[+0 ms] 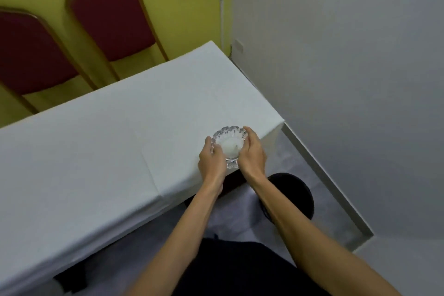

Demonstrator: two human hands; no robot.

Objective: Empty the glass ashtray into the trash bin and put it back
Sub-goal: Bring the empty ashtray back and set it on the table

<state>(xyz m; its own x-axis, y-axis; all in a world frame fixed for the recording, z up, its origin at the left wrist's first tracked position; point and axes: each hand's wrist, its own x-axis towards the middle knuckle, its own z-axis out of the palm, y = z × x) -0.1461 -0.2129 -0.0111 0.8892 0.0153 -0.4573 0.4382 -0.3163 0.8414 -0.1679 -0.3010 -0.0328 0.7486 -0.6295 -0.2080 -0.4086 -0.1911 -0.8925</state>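
A: Where is the glass ashtray [229, 145]?

B: On the table [101, 142], which is draped in a white cloth, near the table's right end and close to the near edge. Its scalloped rim is clear, and something pale and whitish lies in the bowl; I cannot tell what.

A: And the hands?

B: Both are on it. The left hand [212, 161] curls round the left side of the rim, fingers bent against the glass. The right hand [252, 152] cups the right side, fingertips reaching the far rim. Neither is fully closed; they clasp the ashtray between them. Whether it is lifted or resting on the cloth, I cannot tell.

A: Any writing, a brand, a label?

B: None that I can read, on the glass or the cloth.

A: What else is around?

B: A round black trash bin [298, 196] stands on the floor just below the table's near right corner, partly behind the right forearm. Two dark red padded chairs [110, 19] with golden frames stand beyond the table against a yellow wall [173, 2].
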